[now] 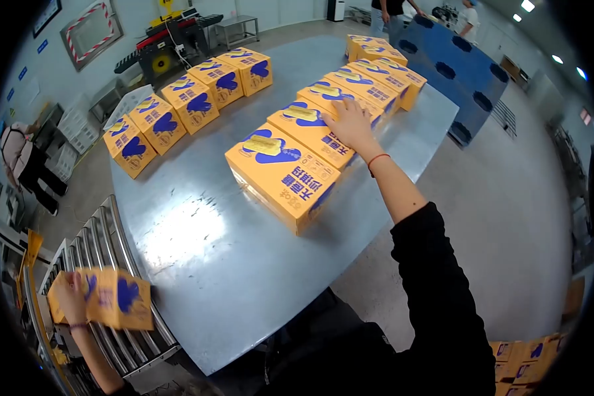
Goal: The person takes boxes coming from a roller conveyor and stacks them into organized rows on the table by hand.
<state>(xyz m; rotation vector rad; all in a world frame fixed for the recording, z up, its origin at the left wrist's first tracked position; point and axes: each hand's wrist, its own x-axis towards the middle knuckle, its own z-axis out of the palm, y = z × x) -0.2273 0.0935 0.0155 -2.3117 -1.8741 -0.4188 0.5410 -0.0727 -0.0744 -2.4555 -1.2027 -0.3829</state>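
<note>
My left hand (pixel 72 297) is at the lower left, somewhat blurred, with its fingers over a yellow carton (pixel 131 300) with blue print above the conveyor rollers. Part of that carton is hidden behind the hand. My right hand (pixel 353 125) lies with fingers spread on top of the row of yellow cartons in the middle of the table. Nearest me in this row is a large carton (pixel 280 175) with its printed top facing up. Just behind it sits another carton (pixel 313 132), beside the right hand's fingers.
A second row of cartons (pixel 198 105) stands along the table's left side. The metal table (pixel 257 284) meets a roller conveyor (pixel 112 251) at left. Beyond the right edge stands a blue slotted panel (pixel 452 72). More cartons (pixel 528 363) are stacked low at right. Other people stand farther off.
</note>
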